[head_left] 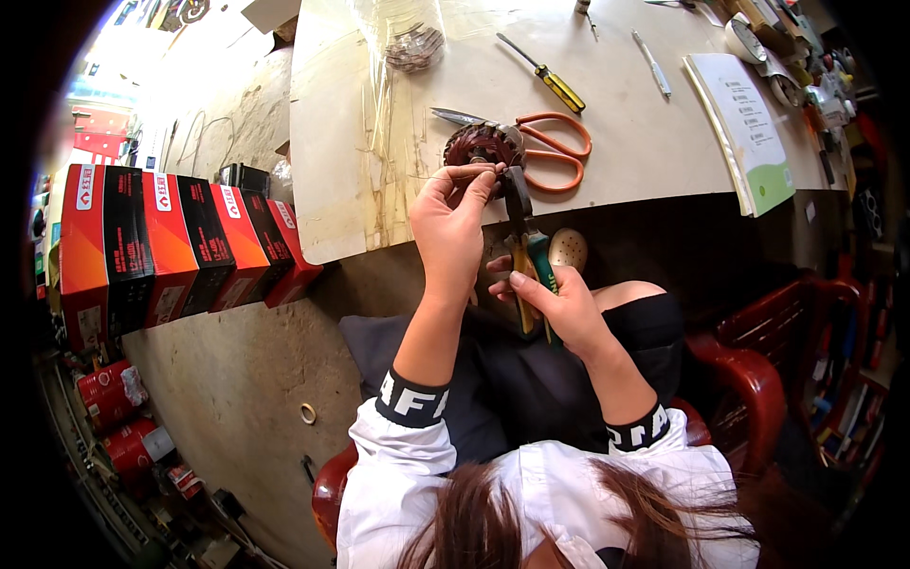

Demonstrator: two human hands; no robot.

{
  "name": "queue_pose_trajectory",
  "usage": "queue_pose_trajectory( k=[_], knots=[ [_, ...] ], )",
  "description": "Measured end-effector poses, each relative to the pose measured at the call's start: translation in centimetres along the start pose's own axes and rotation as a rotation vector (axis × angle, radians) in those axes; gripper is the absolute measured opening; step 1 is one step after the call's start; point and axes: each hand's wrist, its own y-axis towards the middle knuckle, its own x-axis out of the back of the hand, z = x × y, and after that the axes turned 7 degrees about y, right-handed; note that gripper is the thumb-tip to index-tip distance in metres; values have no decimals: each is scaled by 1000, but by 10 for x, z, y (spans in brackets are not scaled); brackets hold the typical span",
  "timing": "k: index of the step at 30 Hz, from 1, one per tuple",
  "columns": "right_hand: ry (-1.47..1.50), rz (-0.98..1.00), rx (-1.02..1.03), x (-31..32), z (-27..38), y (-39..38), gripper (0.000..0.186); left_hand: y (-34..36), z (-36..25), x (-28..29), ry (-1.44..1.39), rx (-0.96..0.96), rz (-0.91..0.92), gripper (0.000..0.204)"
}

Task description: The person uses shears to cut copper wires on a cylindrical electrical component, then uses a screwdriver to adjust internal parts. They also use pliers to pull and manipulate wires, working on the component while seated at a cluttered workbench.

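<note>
A round dark reddish-brown coil-wound motor part [482,142] lies near the table's front edge. My left hand [453,220] reaches up to its near side, thumb and forefinger pinched together; what they hold is too small to make out. In my right hand [564,305] are pliers [518,201] with green and yellow handles. Their dark jaws point up, close to my left fingertips and beside the wound part. Scissors [559,152] with orange handles lie just beyond, their blades partly hidden behind the wound part.
On the table [645,142] lie a yellow-handled screwdriver [545,74], a pen [652,64], a booklet [744,133] and a clear bag [409,43] of brown parts. Red and black boxes [180,248] line up at the left. A red chair [749,365] stands at the right.
</note>
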Motion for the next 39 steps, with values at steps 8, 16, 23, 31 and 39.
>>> queue_pose_trajectory(
  k=[8, 16, 23, 31, 39],
  knots=[
    [-120, 2, -17, 0, 6, -2, 26, 1, 0, -1, -86, 17, -9, 9],
    [-132, 7, 46, 2, 0, -2, 24, 2, 2, 3, -60, 17, 17, 11],
    [-140, 18, 44, 3, -2, -2, 23, 2, 2, 1, -53, 15, -9, 10],
    [-77, 37, 11, 2, 4, -3, 23, 2, 1, 1, -26, 17, -18, 9],
    [-104, 66, 27, 3, 0, -3, 24, 2, 0, 2, -16, 17, -21, 9]
  ],
)
